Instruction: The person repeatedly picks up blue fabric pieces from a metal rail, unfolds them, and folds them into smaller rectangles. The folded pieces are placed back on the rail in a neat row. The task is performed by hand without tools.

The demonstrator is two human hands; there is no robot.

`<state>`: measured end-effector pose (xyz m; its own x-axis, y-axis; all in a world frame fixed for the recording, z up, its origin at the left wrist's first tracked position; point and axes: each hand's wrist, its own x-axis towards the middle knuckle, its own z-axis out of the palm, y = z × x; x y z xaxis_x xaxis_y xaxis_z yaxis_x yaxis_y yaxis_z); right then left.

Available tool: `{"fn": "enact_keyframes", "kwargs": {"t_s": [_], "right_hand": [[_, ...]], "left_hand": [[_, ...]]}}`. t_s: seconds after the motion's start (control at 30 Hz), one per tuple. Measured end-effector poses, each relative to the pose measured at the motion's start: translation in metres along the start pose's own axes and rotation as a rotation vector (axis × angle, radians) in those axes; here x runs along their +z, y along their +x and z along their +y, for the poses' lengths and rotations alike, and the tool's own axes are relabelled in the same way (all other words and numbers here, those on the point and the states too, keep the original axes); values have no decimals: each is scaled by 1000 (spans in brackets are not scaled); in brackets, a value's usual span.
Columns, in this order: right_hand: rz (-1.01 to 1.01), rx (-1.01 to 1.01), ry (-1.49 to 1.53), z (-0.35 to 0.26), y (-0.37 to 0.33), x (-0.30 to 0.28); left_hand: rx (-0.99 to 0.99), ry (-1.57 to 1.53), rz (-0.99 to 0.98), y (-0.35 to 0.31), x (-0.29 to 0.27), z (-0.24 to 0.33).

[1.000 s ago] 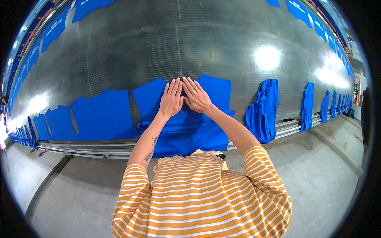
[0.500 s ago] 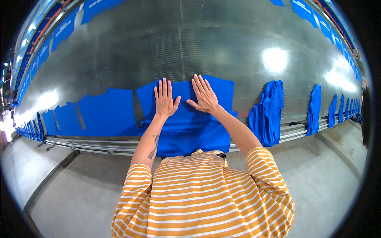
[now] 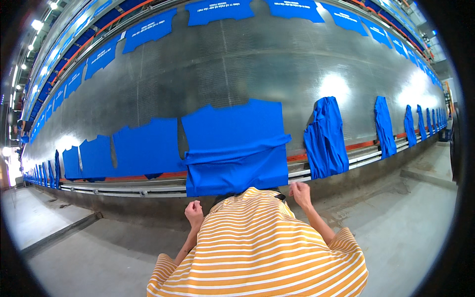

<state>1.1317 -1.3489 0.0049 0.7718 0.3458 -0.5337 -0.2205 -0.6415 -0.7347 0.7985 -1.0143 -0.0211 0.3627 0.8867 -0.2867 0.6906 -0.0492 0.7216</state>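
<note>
Bare left hand [image 3: 194,212] and bare right hand [image 3: 300,193] are hovering apart, both curled closed! A creased, bright-blue fabric panel [image 3: 236,148] is overhanging the shiny grey bench [image 3: 262,69] at its near edge.

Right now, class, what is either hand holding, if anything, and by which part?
Nothing that shows: the left hand and the right hand are both curled near the blue garment.

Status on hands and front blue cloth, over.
Left hand, right hand curled by near corners. Blue cloth flat at far end, creased across middle. Bunched cloth lies to its right.
</note>
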Motion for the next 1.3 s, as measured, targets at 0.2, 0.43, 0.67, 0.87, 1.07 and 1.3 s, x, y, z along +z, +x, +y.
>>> {"fn": "enact_keyframes", "kwargs": {"t_s": [0.2, 0.43, 0.67, 0.87, 1.07, 1.3], "right_hand": [[-158, 331, 526, 64, 26, 61], [154, 6, 240, 46, -21, 47], [223, -187, 589, 35, -76, 35], [338, -102, 392, 8, -119, 11], [414, -128, 375, 8, -144, -12], [462, -134, 320, -34, -140, -43]], "left_hand": [[-195, -498, -71, 44, 61, -72], [-106, -361, -17, 12, 20, -36], [44, -694, -5, -35, -32, -22], [-97, -632, -39, -68, -61, 27], [10, -514, 115, -93, -68, 41], [36, -363, 312, -88, -75, 101]]}}
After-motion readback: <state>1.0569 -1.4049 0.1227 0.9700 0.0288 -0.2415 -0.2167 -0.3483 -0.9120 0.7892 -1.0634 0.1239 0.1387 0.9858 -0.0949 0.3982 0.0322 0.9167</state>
